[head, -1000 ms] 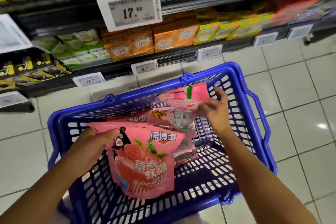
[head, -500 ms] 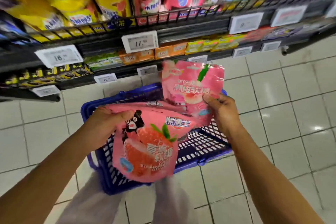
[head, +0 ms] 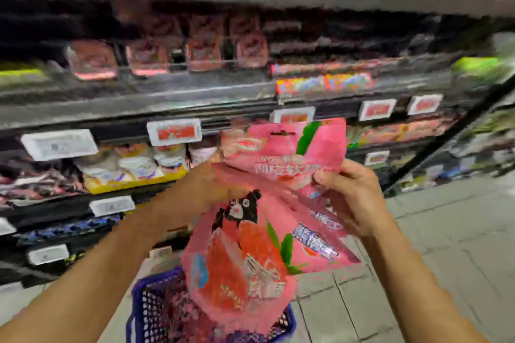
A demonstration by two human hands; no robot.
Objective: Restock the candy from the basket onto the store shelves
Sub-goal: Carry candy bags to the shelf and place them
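Both hands are raised in front of the shelves (head: 195, 108), in the free space between the shelf edges and the blue basket (head: 145, 312) on the floor below them. The left hand (head: 200, 189) has its grip clamped on the top edge of the strawberry candy bag (head: 245, 253), which hangs below it over the basket. The right hand (head: 354, 195) pinches the lower corner of the peach candy bag (head: 281, 147), upright just above the left grip and overlapping the first bag. Directly behind the peach bag sit a price tag (head: 174, 132) and a shelf lip. Two bags are held; blur hides the basket's contents. Tiled floor (head: 446, 231) opens right of the right grip.
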